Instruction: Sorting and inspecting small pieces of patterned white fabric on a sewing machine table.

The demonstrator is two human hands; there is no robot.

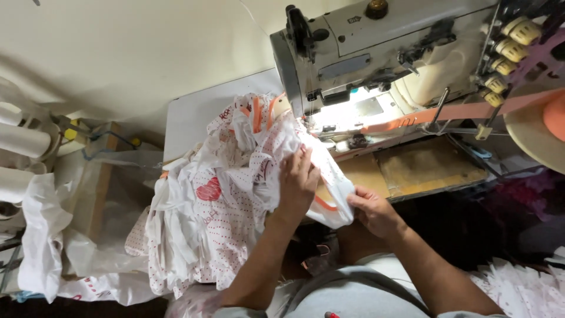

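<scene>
looks like a small garment sewing workshop: industrial sewing machine (382, 53) right above the hands, orange binding tape (465, 111) feeding in from the right, a heap of white red-printed fabric pieces (218, 200) under them, thread cones (507, 50) up top right
</scene>
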